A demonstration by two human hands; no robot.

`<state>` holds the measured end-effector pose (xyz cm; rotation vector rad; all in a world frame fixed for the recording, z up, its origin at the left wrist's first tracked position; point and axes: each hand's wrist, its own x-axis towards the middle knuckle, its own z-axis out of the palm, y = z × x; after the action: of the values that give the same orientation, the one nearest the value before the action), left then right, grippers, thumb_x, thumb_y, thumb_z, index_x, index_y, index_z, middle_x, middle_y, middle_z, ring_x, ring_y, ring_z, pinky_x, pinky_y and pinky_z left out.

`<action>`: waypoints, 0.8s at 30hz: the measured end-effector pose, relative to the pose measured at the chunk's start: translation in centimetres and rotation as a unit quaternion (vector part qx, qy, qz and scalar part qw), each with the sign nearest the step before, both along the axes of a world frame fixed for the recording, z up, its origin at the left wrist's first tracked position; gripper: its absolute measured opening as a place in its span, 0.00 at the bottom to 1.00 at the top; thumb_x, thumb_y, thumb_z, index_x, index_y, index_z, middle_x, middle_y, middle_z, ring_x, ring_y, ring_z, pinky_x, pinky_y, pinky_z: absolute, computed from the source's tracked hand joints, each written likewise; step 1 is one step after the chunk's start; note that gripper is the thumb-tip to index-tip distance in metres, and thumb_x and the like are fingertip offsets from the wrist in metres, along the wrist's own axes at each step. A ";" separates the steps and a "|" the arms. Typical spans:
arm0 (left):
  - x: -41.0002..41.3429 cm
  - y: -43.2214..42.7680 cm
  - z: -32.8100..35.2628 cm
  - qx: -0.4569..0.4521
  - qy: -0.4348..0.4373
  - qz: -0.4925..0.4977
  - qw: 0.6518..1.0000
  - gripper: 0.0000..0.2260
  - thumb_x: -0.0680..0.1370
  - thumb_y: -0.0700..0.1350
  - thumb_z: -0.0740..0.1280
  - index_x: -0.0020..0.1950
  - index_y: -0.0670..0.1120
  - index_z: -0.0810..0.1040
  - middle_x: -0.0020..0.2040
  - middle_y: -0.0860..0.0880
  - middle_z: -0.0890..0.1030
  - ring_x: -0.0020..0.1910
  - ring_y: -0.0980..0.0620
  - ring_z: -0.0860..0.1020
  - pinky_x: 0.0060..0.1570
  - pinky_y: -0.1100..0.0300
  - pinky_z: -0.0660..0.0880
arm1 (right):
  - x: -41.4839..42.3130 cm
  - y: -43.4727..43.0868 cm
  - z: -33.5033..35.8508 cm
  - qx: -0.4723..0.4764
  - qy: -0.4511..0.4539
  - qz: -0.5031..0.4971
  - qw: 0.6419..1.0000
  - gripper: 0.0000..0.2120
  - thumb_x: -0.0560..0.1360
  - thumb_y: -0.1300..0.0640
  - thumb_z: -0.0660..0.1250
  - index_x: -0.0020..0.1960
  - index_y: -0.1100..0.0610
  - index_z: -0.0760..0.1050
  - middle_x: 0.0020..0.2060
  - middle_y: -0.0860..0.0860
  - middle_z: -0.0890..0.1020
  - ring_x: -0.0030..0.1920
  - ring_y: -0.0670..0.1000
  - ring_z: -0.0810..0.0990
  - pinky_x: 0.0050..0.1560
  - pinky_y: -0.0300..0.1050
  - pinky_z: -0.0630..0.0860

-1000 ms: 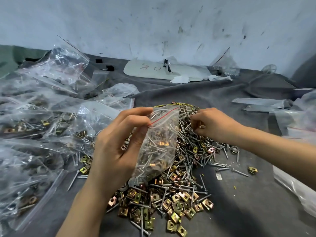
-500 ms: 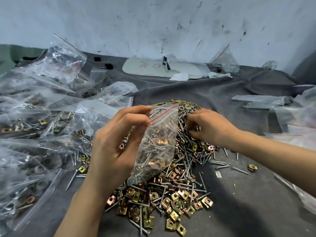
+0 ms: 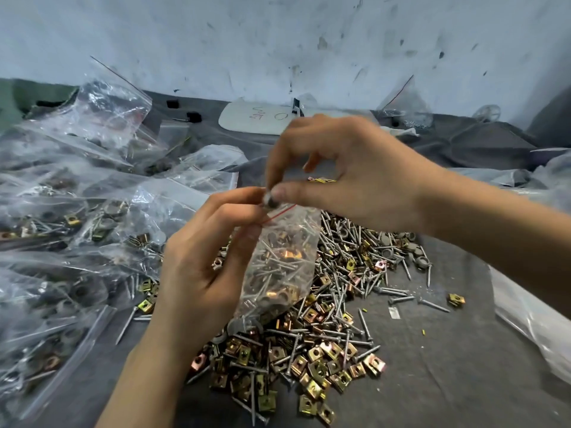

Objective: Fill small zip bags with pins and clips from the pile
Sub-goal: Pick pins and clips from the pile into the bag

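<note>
Head camera shows your left hand (image 3: 197,273) gripping a small clear zip bag (image 3: 278,267) by its mouth, fingers curled in at the red seal line. The bag hangs upright over the near-left part of the pile (image 3: 340,304) and is already well filled with silver screws and brass-coloured clips. Your right hand (image 3: 355,174) pinches a small grey round piece (image 3: 271,200) between thumb and forefinger right at the bag's opening, touching your left fingertips. To your left lies a heap of filled bags (image 3: 77,211), each holding the same mix of screws, clips and grey rings. Along the right edge lie flat clear bags (image 3: 531,319); you cannot tell whether anything is in them.

Half a second ago your right hand was down in the far side of the pile, fingers closed among the screws; it has since risen and crossed over to the bag's mouth. Your left hand and the bag have barely shifted.

Everything sits on a wrinkled grey cloth (image 3: 448,366), with stray screws and one lone clip scattered to the right of the pile. A white oval board (image 3: 256,120) with handwritten marks lies at the back, under a scuffed, stained pale wall (image 3: 278,41).
</note>
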<state>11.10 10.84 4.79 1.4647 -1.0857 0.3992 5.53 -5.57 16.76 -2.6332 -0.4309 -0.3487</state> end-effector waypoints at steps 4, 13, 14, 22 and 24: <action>0.0 0.2 0.0 0.001 0.013 0.001 1.000 0.06 0.82 0.49 0.60 0.54 0.51 0.76 0.60 0.47 0.79 0.61 0.46 0.78 0.58 0.47 0.76 | 0.2 -2.7 0.3 0.046 -0.035 -0.053 0.997 0.08 0.73 0.50 0.68 0.50 0.51 0.81 0.53 0.45 0.79 0.55 0.44 0.77 0.56 0.43 0.75; -0.2 0.1 0.3 0.005 0.011 0.013 1.000 0.05 0.81 0.45 0.61 0.53 0.48 0.76 0.59 0.48 0.79 0.60 0.49 0.79 0.56 0.52 0.76 | -0.5 -12.4 -9.7 -0.151 0.182 -0.351 0.906 0.02 0.71 0.54 0.71 0.41 0.50 0.78 0.43 0.54 0.83 0.46 0.56 0.81 0.46 0.45 0.76; -0.2 0.1 0.4 0.006 0.010 0.015 1.000 0.05 0.81 0.45 0.61 0.53 0.48 0.76 0.59 0.48 0.79 0.60 0.49 0.79 0.56 0.51 0.77 | -0.7 -12.7 -10.6 -0.145 0.185 -0.364 0.901 0.03 0.71 0.52 0.71 0.42 0.50 0.77 0.44 0.54 0.82 0.47 0.57 0.80 0.46 0.47 0.77; -0.3 -0.1 0.4 0.005 0.004 0.008 1.000 0.07 0.82 0.48 0.60 0.54 0.49 0.76 0.59 0.48 0.79 0.59 0.48 0.79 0.56 0.48 0.77 | -0.8 -13.2 -11.5 -0.146 0.173 -0.347 0.910 0.10 0.68 0.56 0.73 0.36 0.50 0.71 0.36 0.49 0.78 0.44 0.56 0.79 0.39 0.43 0.69; -0.3 -0.1 0.4 0.006 0.002 0.009 1.000 0.06 0.81 0.46 0.61 0.53 0.48 0.76 0.59 0.48 0.79 0.60 0.48 0.79 0.56 0.47 0.77 | -0.6 -12.5 -10.2 -0.120 0.143 -0.347 0.919 0.11 0.68 0.58 0.74 0.36 0.50 0.72 0.33 0.47 0.77 0.43 0.54 0.79 0.39 0.42 0.68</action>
<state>10.76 10.75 5.19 1.4852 -1.0738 0.4019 4.90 -18.04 6.53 -2.9365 0.6133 -0.1172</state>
